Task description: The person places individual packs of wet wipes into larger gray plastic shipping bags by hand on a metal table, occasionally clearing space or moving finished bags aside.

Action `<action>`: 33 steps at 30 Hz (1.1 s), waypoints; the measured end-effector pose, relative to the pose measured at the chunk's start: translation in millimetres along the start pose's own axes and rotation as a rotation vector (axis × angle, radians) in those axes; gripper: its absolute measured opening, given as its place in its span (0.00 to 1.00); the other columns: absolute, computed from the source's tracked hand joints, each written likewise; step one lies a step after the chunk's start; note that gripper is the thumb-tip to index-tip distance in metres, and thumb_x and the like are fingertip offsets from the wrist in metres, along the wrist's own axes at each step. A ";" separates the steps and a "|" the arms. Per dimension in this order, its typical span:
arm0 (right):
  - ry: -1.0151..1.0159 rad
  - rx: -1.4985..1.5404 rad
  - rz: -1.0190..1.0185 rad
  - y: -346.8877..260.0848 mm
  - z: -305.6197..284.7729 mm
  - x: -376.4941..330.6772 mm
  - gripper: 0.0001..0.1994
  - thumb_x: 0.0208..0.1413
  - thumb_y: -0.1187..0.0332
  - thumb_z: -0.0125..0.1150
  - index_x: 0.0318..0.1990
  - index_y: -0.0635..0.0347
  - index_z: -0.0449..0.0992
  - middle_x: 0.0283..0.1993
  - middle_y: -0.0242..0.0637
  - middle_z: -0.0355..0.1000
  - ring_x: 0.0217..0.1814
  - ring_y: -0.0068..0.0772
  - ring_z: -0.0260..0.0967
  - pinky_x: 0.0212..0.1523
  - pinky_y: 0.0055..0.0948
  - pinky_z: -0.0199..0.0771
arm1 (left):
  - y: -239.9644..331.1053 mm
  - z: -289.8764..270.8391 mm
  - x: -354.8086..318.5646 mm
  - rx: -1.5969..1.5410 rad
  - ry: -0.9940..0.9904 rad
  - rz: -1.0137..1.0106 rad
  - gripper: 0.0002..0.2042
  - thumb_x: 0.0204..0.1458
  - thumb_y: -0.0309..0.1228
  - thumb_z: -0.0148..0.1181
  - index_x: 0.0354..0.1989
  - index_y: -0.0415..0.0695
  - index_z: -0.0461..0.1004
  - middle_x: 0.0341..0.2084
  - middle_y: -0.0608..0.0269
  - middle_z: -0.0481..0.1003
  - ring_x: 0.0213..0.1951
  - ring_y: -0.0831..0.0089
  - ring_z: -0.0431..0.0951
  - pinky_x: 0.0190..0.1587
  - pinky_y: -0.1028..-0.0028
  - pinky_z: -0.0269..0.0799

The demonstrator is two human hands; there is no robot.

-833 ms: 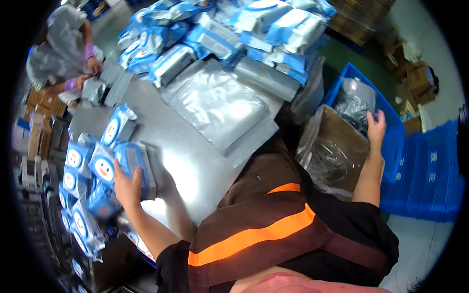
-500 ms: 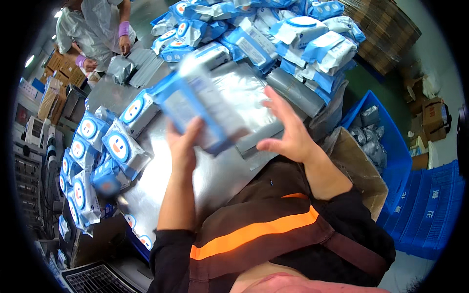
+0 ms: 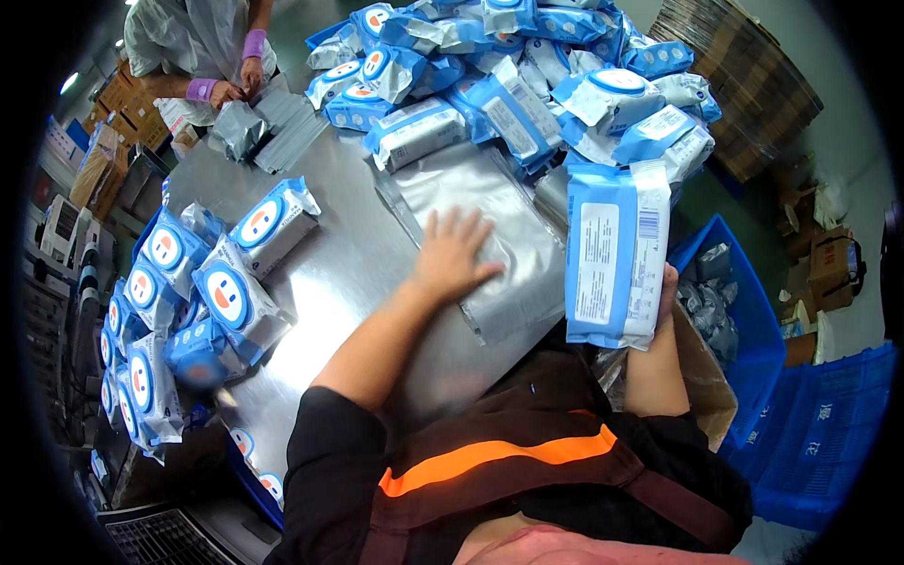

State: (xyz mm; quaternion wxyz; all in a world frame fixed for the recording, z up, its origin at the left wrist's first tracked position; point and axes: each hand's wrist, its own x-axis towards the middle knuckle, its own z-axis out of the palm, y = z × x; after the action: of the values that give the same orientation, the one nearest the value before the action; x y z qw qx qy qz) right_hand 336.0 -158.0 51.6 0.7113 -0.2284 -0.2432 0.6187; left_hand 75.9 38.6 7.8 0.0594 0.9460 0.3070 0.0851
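Note:
A blue-and-white pack of wipes (image 3: 603,259) is held up at the right by my right hand (image 3: 668,294). That hand grips the pack's right side from behind, and most of its fingers are hidden. My left hand (image 3: 454,256) lies with spread fingers on a stack of flat silver bags (image 3: 513,292). The bags rest on the shiny metal table (image 3: 348,235) in front of me. Behind the bags rises a large heap of similar wipes packs (image 3: 513,108).
More wipes packs (image 3: 231,292) cluster at the table's left edge. At the far left a person (image 3: 193,47) with purple wristbands handles a silver bag (image 3: 238,130). To my right stand an open carton (image 3: 711,386), a blue bin (image 3: 753,325) holding silver packages, and blue crates (image 3: 819,433).
The wipes pack has passed from my left hand to my right hand and moved right. My left hand has come down onto the silver bags.

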 end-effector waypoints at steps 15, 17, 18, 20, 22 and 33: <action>0.179 -1.146 -0.080 12.6 37.8 23.7 0.41 0.51 0.53 0.67 0.68 0.68 0.59 0.63 0.47 0.66 0.61 0.44 0.69 0.60 0.36 0.70 | 24.5 7.0 -22.9 -0.057 0.058 0.052 0.40 0.53 0.61 0.53 0.68 0.47 0.61 0.71 0.50 0.54 0.71 0.44 0.49 0.70 0.42 0.41; 0.169 -2.178 -0.136 29.5 55.4 25.6 0.42 0.45 0.51 0.72 0.68 0.56 0.64 0.65 0.52 0.62 0.63 0.55 0.64 0.61 0.43 0.67 | 22.0 -0.1 -19.6 -0.037 0.088 -0.003 0.39 0.52 0.61 0.55 0.67 0.47 0.63 0.71 0.49 0.54 0.71 0.44 0.50 0.70 0.43 0.40; 0.177 -2.223 -0.185 39.0 61.3 23.4 0.41 0.44 0.54 0.74 0.67 0.57 0.65 0.64 0.52 0.64 0.63 0.53 0.65 0.62 0.41 0.66 | 27.5 -3.4 -22.9 -0.001 0.332 0.055 0.31 0.49 0.54 0.62 0.54 0.43 0.72 0.59 0.47 0.67 0.62 0.46 0.64 0.66 0.48 0.54; 0.185 -2.142 -0.231 41.0 52.9 26.0 0.41 0.43 0.56 0.75 0.66 0.57 0.66 0.63 0.51 0.66 0.62 0.51 0.66 0.62 0.40 0.66 | 49.9 -30.6 -34.5 -0.146 0.089 0.042 0.24 0.47 0.48 0.64 0.47 0.43 0.75 0.51 0.50 0.72 0.54 0.49 0.70 0.59 0.53 0.63; 0.189 -1.890 -0.204 25.4 26.8 35.6 0.41 0.42 0.55 0.75 0.65 0.58 0.67 0.63 0.48 0.67 0.61 0.50 0.67 0.61 0.40 0.67 | 62.6 -18.7 -49.3 -0.208 0.170 0.086 0.13 0.44 0.38 0.65 0.33 0.43 0.76 0.33 0.54 0.74 0.39 0.54 0.74 0.43 0.58 0.73; -0.304 -1.602 -0.006 -10.8 37.6 -9.6 0.34 0.35 0.66 0.79 0.57 0.51 0.77 0.66 0.47 0.65 0.68 0.46 0.63 0.66 0.39 0.62 | 47.3 -3.1 -42.9 -0.299 0.180 0.014 0.06 0.49 0.30 0.61 0.30 0.40 0.76 0.31 0.49 0.75 0.35 0.48 0.77 0.39 0.56 0.73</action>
State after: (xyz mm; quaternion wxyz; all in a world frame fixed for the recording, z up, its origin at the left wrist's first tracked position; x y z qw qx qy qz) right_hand 319.5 -168.0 87.0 0.2929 -0.5808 -0.7063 0.2793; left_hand 68.1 -24.6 13.3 0.1713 0.9173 0.2885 0.2145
